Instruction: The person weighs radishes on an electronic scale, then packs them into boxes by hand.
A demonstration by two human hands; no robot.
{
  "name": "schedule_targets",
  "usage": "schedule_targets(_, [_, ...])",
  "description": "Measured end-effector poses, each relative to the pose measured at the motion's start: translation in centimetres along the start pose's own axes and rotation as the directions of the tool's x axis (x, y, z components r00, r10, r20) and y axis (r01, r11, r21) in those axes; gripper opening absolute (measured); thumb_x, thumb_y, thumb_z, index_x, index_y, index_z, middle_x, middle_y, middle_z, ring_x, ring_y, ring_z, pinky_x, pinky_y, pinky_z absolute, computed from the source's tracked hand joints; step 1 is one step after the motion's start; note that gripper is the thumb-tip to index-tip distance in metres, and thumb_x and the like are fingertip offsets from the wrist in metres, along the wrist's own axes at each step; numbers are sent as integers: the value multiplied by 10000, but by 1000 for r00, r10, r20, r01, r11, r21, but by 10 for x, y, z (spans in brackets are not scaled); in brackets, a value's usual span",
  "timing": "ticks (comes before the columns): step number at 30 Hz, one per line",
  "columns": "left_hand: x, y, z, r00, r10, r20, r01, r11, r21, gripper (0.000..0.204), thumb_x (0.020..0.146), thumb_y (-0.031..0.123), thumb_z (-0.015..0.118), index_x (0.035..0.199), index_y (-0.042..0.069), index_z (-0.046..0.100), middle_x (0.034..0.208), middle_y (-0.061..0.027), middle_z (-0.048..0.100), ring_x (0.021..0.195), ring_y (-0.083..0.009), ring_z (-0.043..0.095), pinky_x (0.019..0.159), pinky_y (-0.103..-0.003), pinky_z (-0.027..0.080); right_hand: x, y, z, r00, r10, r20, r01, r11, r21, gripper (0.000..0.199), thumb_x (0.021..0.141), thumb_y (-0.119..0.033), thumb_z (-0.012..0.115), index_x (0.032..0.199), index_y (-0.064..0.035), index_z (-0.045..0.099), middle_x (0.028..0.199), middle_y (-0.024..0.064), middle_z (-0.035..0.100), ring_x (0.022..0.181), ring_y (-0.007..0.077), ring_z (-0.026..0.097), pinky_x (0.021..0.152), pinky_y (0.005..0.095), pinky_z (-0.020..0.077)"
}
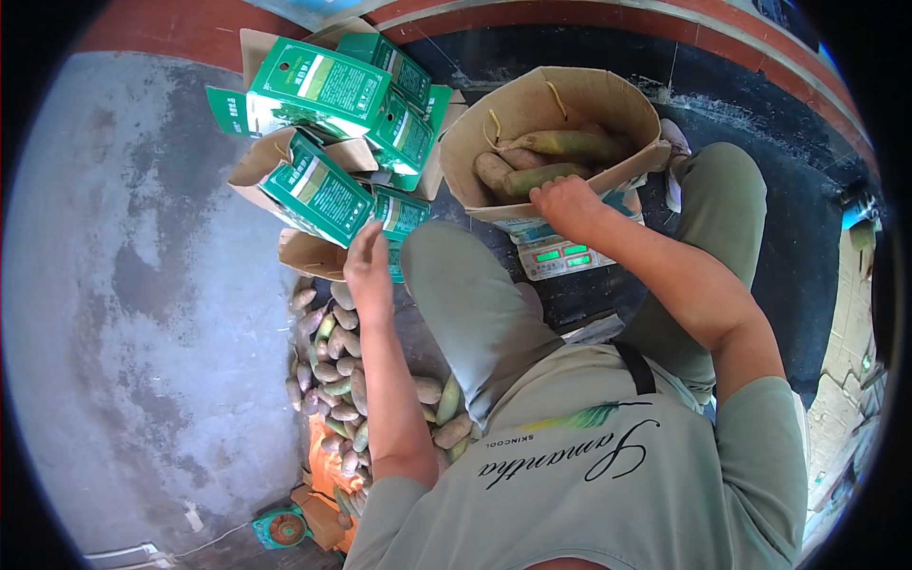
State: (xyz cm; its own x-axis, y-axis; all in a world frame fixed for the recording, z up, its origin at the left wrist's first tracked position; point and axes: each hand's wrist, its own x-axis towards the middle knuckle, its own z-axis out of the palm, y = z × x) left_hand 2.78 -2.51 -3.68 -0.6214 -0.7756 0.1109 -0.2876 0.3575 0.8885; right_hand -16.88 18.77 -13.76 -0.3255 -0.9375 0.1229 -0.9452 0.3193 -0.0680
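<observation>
So, head view, the only angle here: the thing to look at is the tall, open-topped brown cardboard box (522, 95) with thin yellow cord handles (557, 99). It's sitting on a pale digital scale with green-lit readouts (565, 261), and a few long, green-and-brown tapered roots (570, 144) lie inside.

The right hand (567, 204) is at the box's near rim, fingers curled over. Can't tell if it's pinching the cardboard or the end of a root, since the knuckles hide it. The left hand (369, 256) is off to the left of the box, fingers loosely extended with nothing visible in them, just beside a jumble of green printed cardboard boxes (394, 133). Nearer the wearer than those, also left of the box, there's a loose heap of brown and green roots (334, 369).

Handling-wise, imo: the roots look dense and firm, so I'd expect real weight. Grab each round its thick middle; the thin tips could snap. The skins look dry and a bit dusty, so probably not slippery. Cardboard walls seem bendy at the rim, so I'd support a loaded box from underneath.
</observation>
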Motion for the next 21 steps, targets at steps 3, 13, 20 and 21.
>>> schedule_targets(3, [-24, -42, -35, 991, -74, -114, 84, 993, 87, 243, 859, 76, 532, 1075, -19, 591, 1061, -100, 603, 986, -155, 558, 879, -277, 416, -2, 0, 1, 1000, -11, 13, 11, 1000, -9, 100, 761, -137, 540, 847, -91, 561, 789, 77, 634, 757, 234, 641, 618, 345, 484])
schedule_targets(13, [-169, -236, -108, 903, -418, -101, 391, 699, 599, 221, 824, 150, 540, 977, 26, 640, 887, -141, 654, 845, -252, 626, 742, -342, 483, -5, 17, 0, 1000, 27, -8, -26, 986, 166, 168, 755, -157, 577, 895, -66, 571, 831, 114, 628, 811, 283, 621, 705, 392, 485])
schedule_targets(20, [-304, -374, -134, 645, -666, 375, -138, 382, 914, 293, 867, 263, 422, 1040, 142, 625, 988, -131, 629, 937, -328, 585, 787, -421, 461, -11, 18, -6, 983, 103, -149, -70, 975, 211, 264, 783, -254, 607, 943, -49, 561, 903, 111, 606, 898, 283, 583, 793, 391, 451])
schedule_targets(21, [-322, -390, -136, 646, -666, 374, -132, 384, 914, 293, 867, 263, 422, 1040, 142, 625, 988, -131, 629, 937, -328, 585, 787, -421, 461, -11, 18, -8, 968, 106, -227, -55, 974, 220, 262, 782, -251, 608, 943, -49, 563, 894, 107, 606, 889, 281, 581, 789, 390, 450])
